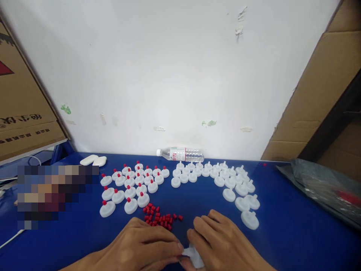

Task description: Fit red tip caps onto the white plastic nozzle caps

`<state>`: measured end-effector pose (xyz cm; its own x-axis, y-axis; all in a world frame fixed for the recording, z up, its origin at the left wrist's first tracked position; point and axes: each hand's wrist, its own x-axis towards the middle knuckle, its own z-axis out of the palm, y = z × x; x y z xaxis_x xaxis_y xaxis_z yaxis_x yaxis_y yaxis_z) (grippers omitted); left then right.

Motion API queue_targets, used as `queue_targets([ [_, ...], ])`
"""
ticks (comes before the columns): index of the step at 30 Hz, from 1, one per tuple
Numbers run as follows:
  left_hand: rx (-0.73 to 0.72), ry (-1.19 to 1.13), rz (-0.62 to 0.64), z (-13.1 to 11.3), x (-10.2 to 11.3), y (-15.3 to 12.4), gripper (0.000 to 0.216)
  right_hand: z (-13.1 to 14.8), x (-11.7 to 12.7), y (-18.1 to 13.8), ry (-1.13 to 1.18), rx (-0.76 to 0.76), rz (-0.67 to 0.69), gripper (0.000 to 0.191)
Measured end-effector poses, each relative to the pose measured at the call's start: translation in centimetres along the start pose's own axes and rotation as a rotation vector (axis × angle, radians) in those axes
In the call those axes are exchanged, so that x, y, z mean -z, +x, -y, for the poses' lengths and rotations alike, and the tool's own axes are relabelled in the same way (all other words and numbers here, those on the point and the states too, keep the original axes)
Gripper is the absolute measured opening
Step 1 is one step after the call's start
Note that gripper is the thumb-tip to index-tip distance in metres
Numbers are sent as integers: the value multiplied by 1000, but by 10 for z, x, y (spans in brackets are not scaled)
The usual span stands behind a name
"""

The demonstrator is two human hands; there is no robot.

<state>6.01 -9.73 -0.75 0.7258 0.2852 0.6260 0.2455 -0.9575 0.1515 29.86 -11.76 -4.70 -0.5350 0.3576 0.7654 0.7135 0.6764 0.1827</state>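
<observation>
A white plastic spouted cap (196,257) is held low at the front edge of the view, tilted with its spout to the left. My right hand (218,239) is closed around its round base. My left hand (146,242) pinches the spout's tip between thumb and fingers; whether a red piece sits inside that pinch is hidden. Just beyond my left hand lies a loose pile of small red caps (158,218). White spouted caps with red tips (130,206) stand in a group at the left. Bare white spouted caps (229,194) stand in an arc at the right.
A clear plastic bottle (180,154) lies against the white wall (180,75) at the back of the blue table (186,201). White rounded objects (99,161) and a blurred-out patch are at left. A grey plastic bag (318,188) lies right. Cardboard (316,90) flanks both sides.
</observation>
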Motion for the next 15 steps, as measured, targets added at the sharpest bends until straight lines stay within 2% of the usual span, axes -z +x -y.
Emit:
queue_targets([
  [4,5,-40,23,1,-3,-3,33,4,4,0,-66,68,110,27],
  [6,16,4,38,2,-5,-5,36,5,3,0,-116,104,138,26],
  [11,16,86,184,0,-9,-7,47,7,1,2,-134,109,95,59],
  [15,18,96,225,-6,-10,-6,48,11,1,1,-142,98,88,64],
])
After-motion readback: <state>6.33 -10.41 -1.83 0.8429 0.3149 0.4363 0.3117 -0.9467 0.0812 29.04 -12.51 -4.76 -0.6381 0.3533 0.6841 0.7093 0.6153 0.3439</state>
